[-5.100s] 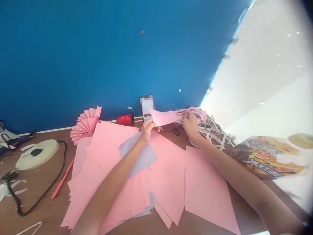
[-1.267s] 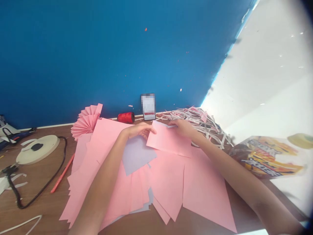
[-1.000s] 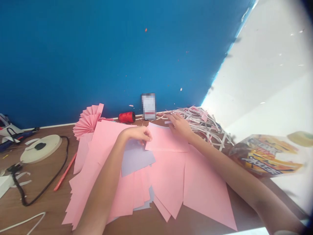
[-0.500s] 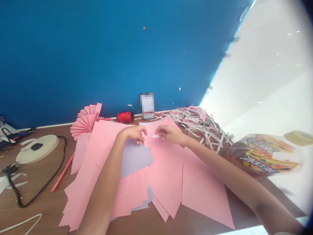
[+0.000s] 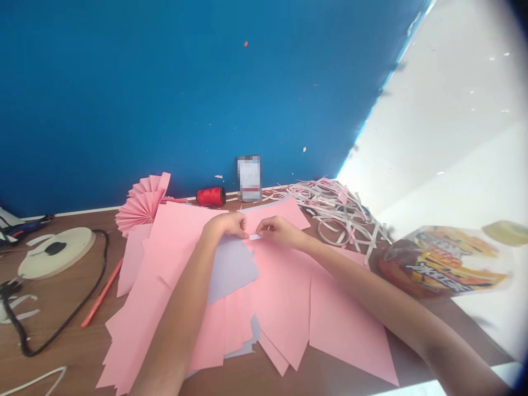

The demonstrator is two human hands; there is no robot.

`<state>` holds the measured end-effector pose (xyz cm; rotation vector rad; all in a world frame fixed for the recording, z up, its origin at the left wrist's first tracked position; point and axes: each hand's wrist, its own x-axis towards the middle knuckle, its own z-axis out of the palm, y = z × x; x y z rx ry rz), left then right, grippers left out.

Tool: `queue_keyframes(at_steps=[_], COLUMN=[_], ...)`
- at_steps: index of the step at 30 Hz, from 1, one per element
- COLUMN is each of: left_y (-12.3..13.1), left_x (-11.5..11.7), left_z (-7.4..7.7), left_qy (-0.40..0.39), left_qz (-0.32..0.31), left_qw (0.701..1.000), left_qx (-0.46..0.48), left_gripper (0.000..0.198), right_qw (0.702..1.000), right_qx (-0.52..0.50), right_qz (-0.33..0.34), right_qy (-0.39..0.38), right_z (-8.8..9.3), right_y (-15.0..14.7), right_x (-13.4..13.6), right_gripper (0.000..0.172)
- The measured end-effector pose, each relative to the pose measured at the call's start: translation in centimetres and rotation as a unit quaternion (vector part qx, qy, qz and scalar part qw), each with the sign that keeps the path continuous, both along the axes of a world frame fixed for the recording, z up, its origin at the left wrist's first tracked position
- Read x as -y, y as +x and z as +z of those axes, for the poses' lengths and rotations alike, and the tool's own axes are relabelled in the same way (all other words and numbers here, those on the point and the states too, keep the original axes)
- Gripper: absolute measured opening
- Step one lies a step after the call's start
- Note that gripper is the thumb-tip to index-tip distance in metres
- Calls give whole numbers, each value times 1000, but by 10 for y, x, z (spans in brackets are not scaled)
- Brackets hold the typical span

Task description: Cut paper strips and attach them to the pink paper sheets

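The left hand (image 5: 231,224) and right hand (image 5: 279,232) pinched the white strip (image 5: 255,237) between them, which uneven pulling could have torn.

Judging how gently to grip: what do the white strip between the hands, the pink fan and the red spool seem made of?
White strip: likely paper or tape by its thin, flat look; finish too small to judge.
Pink fan: matte paper or light card, going by its sharp, even pleats.
Red spool: probably thread, from its slight sheen and spool shape; the dark end, perhaps plastic.
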<state>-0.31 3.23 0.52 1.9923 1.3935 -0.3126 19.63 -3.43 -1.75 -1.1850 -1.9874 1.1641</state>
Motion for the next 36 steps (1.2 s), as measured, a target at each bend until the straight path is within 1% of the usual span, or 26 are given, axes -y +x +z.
queue_keyframes(at_steps=[4, 7, 10, 12, 19, 24, 30, 36], left_y=[0, -5, -11, -13, -10, -9, -7, -10], left_x=[0, 2, 2, 2, 1, -1, -1, -3], left_z=[2, 5, 8, 8, 3, -1, -1, -7], left_qy=[-39, -90, -121, -124, -139, -134, -131, -123], left_qz=[10, 32, 35, 32, 34, 49, 49, 47], left_qw=[999, 993, 986, 985, 983, 985, 985, 987], left_qx=[22, 67, 113, 115, 113, 99, 97, 97], left_gripper=[36, 35, 33, 33, 39, 36, 37, 37], right_qw=[1000, 999, 999, 999, 998, 995, 997, 998], right_qx=[29, 42, 48, 42, 6, -20, 8, 19], right_qz=[-3, -8, -8, -1, 21, 50, 19, 15], right_qy=[1, -4, -11, -19, -58, -82, -74, -63], right_z=[-4, -12, -20, -21, -16, -18, -22, -17], right_y=[-8, -14, -18, -18, -18, -17, -20, -22], right_x=[-7, -14, -20, -20, -18, -18, -17, -15], right_gripper=[17, 15, 17, 18, 21, 25, 24, 20])
